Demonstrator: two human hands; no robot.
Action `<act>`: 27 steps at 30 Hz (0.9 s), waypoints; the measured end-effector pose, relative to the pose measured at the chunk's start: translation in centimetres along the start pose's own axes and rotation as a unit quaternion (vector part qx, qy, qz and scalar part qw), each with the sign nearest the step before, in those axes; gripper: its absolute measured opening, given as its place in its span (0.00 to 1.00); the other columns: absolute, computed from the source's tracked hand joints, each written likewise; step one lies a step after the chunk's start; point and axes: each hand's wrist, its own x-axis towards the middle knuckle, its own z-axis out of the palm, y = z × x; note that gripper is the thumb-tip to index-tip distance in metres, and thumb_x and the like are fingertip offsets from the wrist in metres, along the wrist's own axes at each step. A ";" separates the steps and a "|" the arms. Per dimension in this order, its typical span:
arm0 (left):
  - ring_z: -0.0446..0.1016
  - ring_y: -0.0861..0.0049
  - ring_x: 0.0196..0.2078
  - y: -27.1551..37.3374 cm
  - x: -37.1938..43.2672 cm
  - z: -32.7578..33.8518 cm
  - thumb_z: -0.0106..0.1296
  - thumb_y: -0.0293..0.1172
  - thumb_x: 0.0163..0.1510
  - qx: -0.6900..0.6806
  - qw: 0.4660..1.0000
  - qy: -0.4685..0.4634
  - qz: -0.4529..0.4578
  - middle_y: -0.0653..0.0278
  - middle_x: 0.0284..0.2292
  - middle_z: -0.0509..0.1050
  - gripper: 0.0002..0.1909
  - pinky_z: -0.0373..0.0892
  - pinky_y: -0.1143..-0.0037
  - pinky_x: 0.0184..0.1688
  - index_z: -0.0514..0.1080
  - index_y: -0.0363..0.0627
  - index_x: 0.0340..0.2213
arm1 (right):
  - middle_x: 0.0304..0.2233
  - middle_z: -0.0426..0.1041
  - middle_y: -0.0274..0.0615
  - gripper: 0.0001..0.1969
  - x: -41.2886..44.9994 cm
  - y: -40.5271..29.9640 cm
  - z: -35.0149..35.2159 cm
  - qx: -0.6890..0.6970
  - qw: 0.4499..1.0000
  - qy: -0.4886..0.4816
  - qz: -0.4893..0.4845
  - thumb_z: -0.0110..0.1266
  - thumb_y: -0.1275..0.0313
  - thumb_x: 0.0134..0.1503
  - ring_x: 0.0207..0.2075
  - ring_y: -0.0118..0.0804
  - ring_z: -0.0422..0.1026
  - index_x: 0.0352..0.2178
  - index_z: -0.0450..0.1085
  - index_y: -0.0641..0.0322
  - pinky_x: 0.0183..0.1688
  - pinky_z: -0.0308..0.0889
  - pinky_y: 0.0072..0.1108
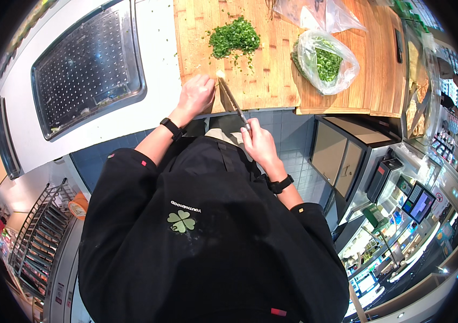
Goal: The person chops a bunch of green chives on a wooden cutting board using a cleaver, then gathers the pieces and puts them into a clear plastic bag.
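My right hand (259,141) grips the handle of a knife (233,101), whose blade points up and left over the near edge of a wooden cutting board (277,60). Close to the blade's tip lies a small pale piece of food (220,74). Left of it, my left hand (197,95) rests at the board's left edge with its fingers curled; whether they hold anything is hidden. Beyond both hands sits a heap of chopped green onions (235,38), with loose bits scattered around it. A clear plastic bag (348,66) of chopped greens (328,64) stands open at the right.
A dark perforated tray (87,68) sits on the white counter (156,52) at left. Behind the open bag lies another clear plastic bag (326,16). Below the board at right is a cabinet (336,153). A metal rack (41,230) stands at lower left.
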 end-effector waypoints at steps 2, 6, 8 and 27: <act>0.68 0.65 0.26 -0.1 -0.2 0.1 0.55 0.27 0.45 -0.004 1.000 -0.002 0.003 0.60 0.22 0.66 0.07 0.67 0.69 0.28 0.66 0.42 0.21 | 0.21 0.72 0.50 0.10 0.0 0.0 0.4 -0.012 1.000 0.005 -0.002 0.49 0.68 0.57 0.26 0.57 0.72 0.36 0.61 0.63 0.28 0.66 0.39; 0.69 0.66 0.27 -0.1 -0.1 0.2 0.52 0.25 0.43 0.018 1.000 -0.008 0.007 0.61 0.21 0.66 0.05 0.68 0.70 0.30 0.66 0.43 0.19 | 0.19 0.70 0.50 0.10 -0.1 -0.2 0.5 -0.034 0.999 0.021 -0.010 0.50 0.69 0.57 0.24 0.56 0.71 0.36 0.61 0.64 0.26 0.64 0.37; 0.69 0.66 0.27 -0.1 -0.2 0.3 0.52 0.24 0.43 0.023 1.000 -0.006 0.009 0.61 0.21 0.66 0.05 0.68 0.70 0.30 0.66 0.43 0.19 | 0.20 0.71 0.51 0.11 0.1 -0.3 0.2 0.014 1.000 0.009 0.010 0.49 0.67 0.57 0.26 0.56 0.72 0.36 0.61 0.63 0.28 0.66 0.38; 0.67 0.66 0.26 -0.2 -1.1 0.3 0.53 0.25 0.45 0.003 1.000 0.019 0.002 0.61 0.22 0.66 0.06 0.68 0.70 0.28 0.65 0.43 0.20 | 0.21 0.72 0.52 0.11 0.0 0.6 0.3 0.075 0.997 -0.005 0.019 0.50 0.68 0.57 0.26 0.56 0.73 0.37 0.62 0.63 0.28 0.67 0.38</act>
